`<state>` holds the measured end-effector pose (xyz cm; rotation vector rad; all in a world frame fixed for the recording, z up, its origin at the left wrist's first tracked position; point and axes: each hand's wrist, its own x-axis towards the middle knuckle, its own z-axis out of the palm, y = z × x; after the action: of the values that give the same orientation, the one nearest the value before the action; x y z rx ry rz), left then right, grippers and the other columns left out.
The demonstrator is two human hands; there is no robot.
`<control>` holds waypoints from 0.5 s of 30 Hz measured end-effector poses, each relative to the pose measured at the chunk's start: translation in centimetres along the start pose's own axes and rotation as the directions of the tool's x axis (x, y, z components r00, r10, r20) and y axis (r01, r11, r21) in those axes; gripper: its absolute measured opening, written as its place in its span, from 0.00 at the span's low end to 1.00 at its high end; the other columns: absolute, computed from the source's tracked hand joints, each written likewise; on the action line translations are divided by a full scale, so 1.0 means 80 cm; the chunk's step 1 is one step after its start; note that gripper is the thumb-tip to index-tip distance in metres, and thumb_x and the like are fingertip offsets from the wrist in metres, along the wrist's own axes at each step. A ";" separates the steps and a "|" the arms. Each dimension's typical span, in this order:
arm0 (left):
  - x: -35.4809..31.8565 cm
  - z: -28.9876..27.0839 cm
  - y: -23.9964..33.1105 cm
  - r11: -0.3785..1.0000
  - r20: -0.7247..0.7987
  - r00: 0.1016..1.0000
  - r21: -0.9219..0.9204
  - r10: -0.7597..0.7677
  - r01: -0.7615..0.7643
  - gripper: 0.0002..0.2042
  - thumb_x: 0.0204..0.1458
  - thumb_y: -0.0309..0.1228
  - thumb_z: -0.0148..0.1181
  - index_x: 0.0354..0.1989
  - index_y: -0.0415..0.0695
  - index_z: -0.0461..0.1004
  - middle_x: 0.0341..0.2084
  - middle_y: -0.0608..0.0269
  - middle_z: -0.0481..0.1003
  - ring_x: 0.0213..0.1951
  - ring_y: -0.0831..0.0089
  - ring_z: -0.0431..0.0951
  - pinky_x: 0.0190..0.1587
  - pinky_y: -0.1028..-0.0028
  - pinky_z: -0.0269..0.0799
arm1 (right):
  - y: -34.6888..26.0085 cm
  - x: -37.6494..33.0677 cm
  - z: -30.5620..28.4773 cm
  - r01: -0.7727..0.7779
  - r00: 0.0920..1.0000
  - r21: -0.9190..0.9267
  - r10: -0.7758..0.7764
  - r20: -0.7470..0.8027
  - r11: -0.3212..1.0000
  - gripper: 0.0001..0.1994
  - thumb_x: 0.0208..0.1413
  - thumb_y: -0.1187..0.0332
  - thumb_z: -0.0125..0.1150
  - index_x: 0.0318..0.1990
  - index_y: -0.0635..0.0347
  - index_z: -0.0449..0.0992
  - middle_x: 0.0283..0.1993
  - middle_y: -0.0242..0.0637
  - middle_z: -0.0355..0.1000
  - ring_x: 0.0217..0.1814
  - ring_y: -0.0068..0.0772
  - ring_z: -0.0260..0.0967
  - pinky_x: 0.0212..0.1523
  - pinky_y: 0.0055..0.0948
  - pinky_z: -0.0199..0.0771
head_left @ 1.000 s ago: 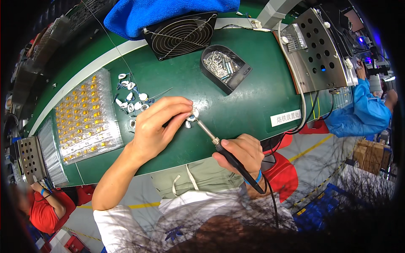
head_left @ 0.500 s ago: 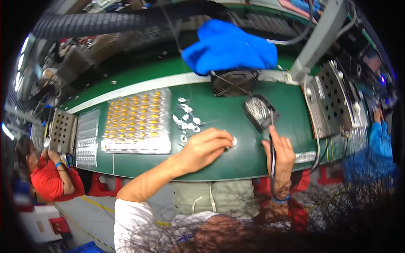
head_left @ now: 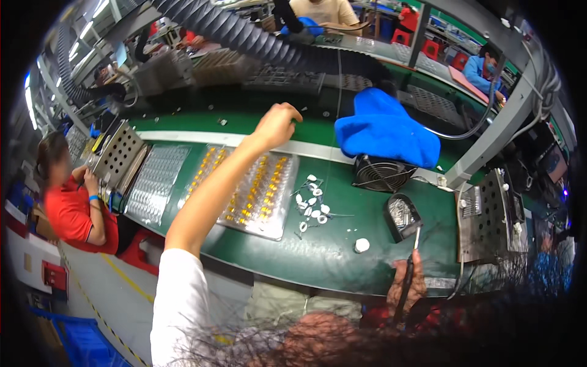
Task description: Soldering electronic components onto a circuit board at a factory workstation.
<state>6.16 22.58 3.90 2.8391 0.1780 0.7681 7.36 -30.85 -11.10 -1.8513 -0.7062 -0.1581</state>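
My left hand is stretched out past the white rail, over the far green strip. Its fingers are curled together, and whatever they may hold is hidden. Near the front edge, my right hand grips a slim pen-shaped tool with a dark shaft and a pale tip. That tip points at the near end of a black scoop-shaped tray of small shiny metal pieces. A round white piece lies on the green table between my arms. Left of it are several small white rings with thin wires.
Under my left forearm sits a clear tray of yellow parts, beside a clear blister tray. A black fan stands below a blue cloth. Perforated metal boxes flank the table. A ribbed hose crosses above. A co-worker in red sits left.
My left hand has left the round white piece on the table and moved far forward beyond the rail. My right hand still holds the pen-shaped tool near the black tray. The view has shifted.
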 end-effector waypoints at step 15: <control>0.069 0.080 0.022 0.992 0.092 0.988 0.002 -0.124 0.124 0.11 0.50 0.27 0.58 0.36 0.40 0.86 0.34 0.40 0.82 0.40 0.41 0.83 0.48 0.51 0.79 | -0.099 0.045 0.006 0.354 0.911 -0.259 -0.394 -0.121 0.899 0.18 0.61 0.79 0.63 0.57 0.78 0.73 0.27 0.45 0.79 0.26 0.38 0.80 0.30 0.32 0.79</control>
<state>14.30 20.82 1.52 2.8211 0.3350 0.6105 5.90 -27.22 -3.31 -1.8739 -0.9512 -0.6701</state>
